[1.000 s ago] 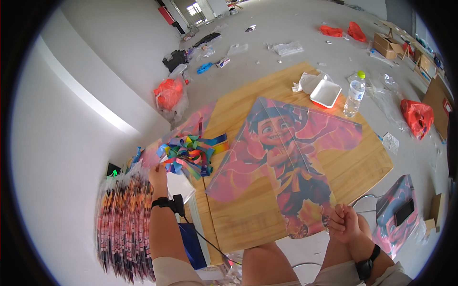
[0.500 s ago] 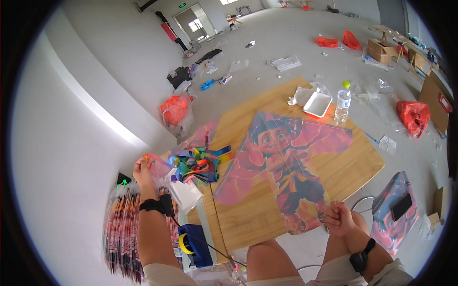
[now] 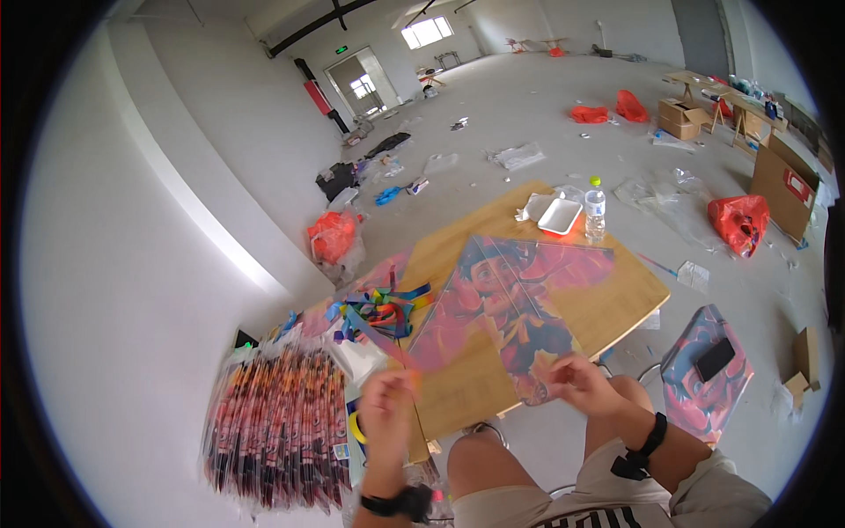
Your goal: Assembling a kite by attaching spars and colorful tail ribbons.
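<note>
Seen from above, a seated person's two bare hands reach over a wooden table (image 3: 466, 387). A kite (image 3: 521, 304), printed with a cartoon figure in pinks, reds and blues, lies spread flat across the middle of the table, its pointed top toward the far side and its narrow lower end toward the person.

The left hand (image 3: 387, 400) is raised over the table's near left corner, fingers drawn close together. A small patch of orange shows at the fingertips, but motion blur makes it hard to say whether the hand grips anything. The right hand (image 3: 579, 385) is half curled, its fingers beside the kite's lower end; whether it touches or holds the kite cannot be told.

Left of the kite sits a tangle of multicoloured ribbons (image 3: 385, 314). Nearer the person on that side hangs a thick row of plastic-wrapped printed packets (image 3: 282, 422). At the table's far end stand a white tray (image 3: 559, 216) and, just right of it, a clear bottle (image 3: 595, 216) with a yellow-green cap.
</note>
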Motion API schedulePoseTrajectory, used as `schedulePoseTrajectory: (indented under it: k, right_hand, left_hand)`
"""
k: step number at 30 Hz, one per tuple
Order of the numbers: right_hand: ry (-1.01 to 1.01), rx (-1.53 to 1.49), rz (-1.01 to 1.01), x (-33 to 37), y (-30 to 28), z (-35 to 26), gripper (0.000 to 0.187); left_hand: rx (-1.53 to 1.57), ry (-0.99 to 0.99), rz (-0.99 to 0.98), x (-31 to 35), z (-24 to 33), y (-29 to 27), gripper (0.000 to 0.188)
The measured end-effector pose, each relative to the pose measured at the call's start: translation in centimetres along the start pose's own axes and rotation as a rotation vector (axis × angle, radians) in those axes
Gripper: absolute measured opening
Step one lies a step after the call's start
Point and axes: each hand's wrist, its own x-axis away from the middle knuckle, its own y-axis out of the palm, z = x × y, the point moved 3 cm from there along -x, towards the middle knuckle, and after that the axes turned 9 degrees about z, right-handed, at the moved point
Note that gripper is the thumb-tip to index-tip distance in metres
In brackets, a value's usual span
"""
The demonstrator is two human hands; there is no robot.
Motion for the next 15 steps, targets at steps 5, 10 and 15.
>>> schedulePoseTrajectory:
  k: [5, 10, 15]
  right_hand:
    - [-0.541, 0.691, -0.307, 2.2, 7.8, -13.0, 0.051]
    - [-0.294, 0.528, -0.173, 6.7, 8.0, -12.8, 0.037]
    - [-0.187, 0.519, -0.19, 8.9, 8.1, -12.7, 0.031]
  left_hand:
    - [0.244, -0.27, -0.123, 11.4, 1.7, 5.7, 0.016]
    - [0.434, -0.3, -0.065, 16.9, 1.3, 6.7, 0.025]
    - [0.424, -0.279, -0.211, 18.3, 1.4, 5.8, 0.024]
